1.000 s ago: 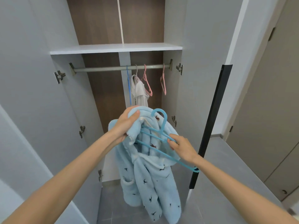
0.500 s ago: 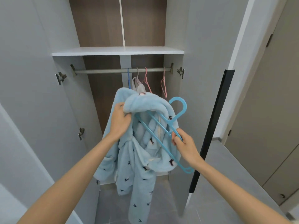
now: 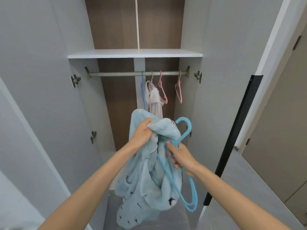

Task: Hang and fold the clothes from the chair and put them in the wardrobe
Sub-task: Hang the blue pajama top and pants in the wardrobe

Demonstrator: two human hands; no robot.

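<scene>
One blue hanger (image 3: 182, 136), hook up, long axis seemingly slanting down-right, gripped by right hand (image 3: 182, 159), left hand (image 3: 141, 135) clutching robe (image 3: 146, 188)

View: one wide-angle camera on the person's head.
Facing: forward and down into the wardrobe (image 3: 116, 105).
Near: left hand (image 3: 141, 135), right hand (image 3: 181, 157), close below.
Far: rail (image 3: 116, 74).

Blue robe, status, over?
Left hand grips blue robe. Right hand grips blue hanger, not yet hung. Rail ahead: white garment, pink hangers on right half.
</scene>
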